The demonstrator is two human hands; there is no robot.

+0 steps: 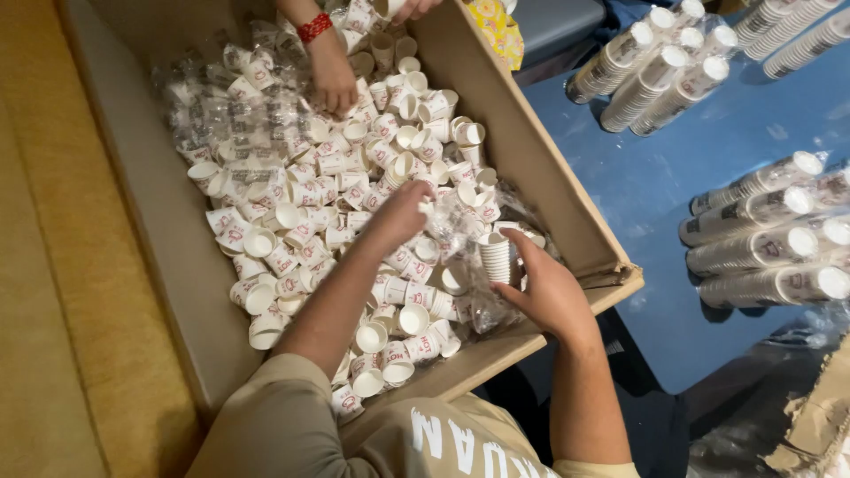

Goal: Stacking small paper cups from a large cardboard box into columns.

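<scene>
Our right hand [549, 292] has its fingers wrapped round a short stack of paper cups [496, 257]; our left hand [403, 212] reaches half-curled into the loose cups [301, 230] in the cardboard box [531, 150], can't tell if it's holding one.

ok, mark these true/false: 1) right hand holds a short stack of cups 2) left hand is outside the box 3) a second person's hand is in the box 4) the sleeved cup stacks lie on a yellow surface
1) True: the right hand grips a short stack of white paper cups.
2) False: the left hand is among the loose white paper cups inside the brown cardboard box.
3) True: another person's hand, red band at the wrist, reaches in at the far end.
4) False: the plastic-sleeved cup stacks lie on a blue surface.
</scene>
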